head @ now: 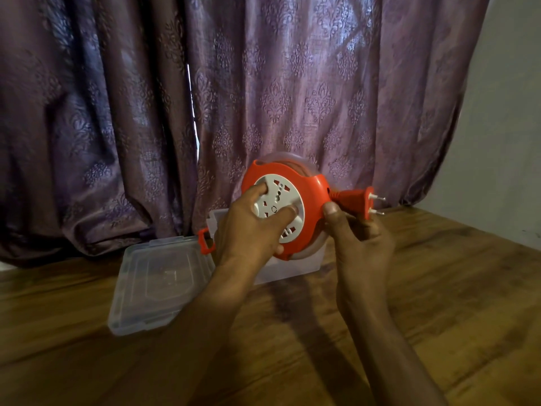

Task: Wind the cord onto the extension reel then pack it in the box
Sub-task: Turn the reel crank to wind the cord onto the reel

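An orange extension reel [304, 186] with a white socket disc [278, 197] is held up above the table, tilted toward me. My left hand [251, 227] has its fingers pressed into the disc's recesses. My right hand [360, 232] grips the reel's right edge, thumb on the orange rim. The orange two-pin plug [361, 200] sticks out right at the reel's side, with only a short stub of cord showing. A clear plastic box [292, 268] with an orange latch [205, 241] stands on the table behind the hands, mostly hidden.
The box's clear lid [158, 282] lies flat on the wooden table [439, 288] to the left of the box. A purple patterned curtain [205, 98] hangs close behind. A pale wall [503, 127] is at the right.
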`<action>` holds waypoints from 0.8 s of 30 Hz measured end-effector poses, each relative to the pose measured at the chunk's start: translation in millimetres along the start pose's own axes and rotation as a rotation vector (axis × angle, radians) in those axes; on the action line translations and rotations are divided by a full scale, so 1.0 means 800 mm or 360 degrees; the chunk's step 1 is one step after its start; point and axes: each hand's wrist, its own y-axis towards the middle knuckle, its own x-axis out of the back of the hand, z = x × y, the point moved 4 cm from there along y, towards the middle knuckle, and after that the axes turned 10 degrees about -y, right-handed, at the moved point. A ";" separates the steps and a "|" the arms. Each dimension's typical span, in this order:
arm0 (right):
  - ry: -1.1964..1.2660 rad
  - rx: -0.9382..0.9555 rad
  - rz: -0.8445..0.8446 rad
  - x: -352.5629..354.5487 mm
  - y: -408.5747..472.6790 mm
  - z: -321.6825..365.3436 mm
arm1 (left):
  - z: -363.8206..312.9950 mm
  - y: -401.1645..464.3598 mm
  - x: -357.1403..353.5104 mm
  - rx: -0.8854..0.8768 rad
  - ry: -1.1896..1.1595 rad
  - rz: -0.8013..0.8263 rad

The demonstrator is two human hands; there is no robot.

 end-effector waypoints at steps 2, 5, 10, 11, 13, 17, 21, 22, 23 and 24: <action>0.0013 -0.0043 0.0064 -0.006 -0.003 -0.003 | 0.000 0.001 0.001 0.0026 -0.0029 0.0008; -0.0012 0.0003 0.0151 -0.012 -0.006 -0.004 | 0.003 0.001 0.001 0.0130 -0.0124 -0.0003; -0.0378 0.0133 0.0201 -0.016 -0.013 -0.007 | 0.010 0.000 0.003 0.0309 -0.0331 -0.0041; -0.0410 0.0172 0.0184 -0.015 -0.014 -0.007 | 0.009 -0.001 0.003 0.0311 -0.0340 -0.0046; -0.0430 0.0242 0.0139 -0.014 -0.015 -0.005 | 0.006 -0.002 0.000 0.0284 -0.0324 -0.0049; -0.0364 0.0325 0.0048 -0.011 -0.017 0.002 | -0.001 -0.002 -0.003 0.0136 -0.0153 -0.0028; -0.0330 0.0346 -0.0023 -0.008 -0.015 0.004 | -0.009 -0.005 -0.002 -0.0094 0.0117 -0.0038; -0.0332 0.0348 -0.0034 -0.007 -0.014 0.004 | -0.010 -0.005 -0.002 -0.0126 0.0186 -0.0043; -0.0338 0.0351 -0.0041 -0.007 -0.014 0.004 | -0.011 -0.005 -0.001 -0.0150 0.0254 -0.0050; -0.0343 0.0354 -0.0042 -0.006 -0.014 0.004 | -0.012 -0.004 -0.001 -0.0178 0.0320 -0.0057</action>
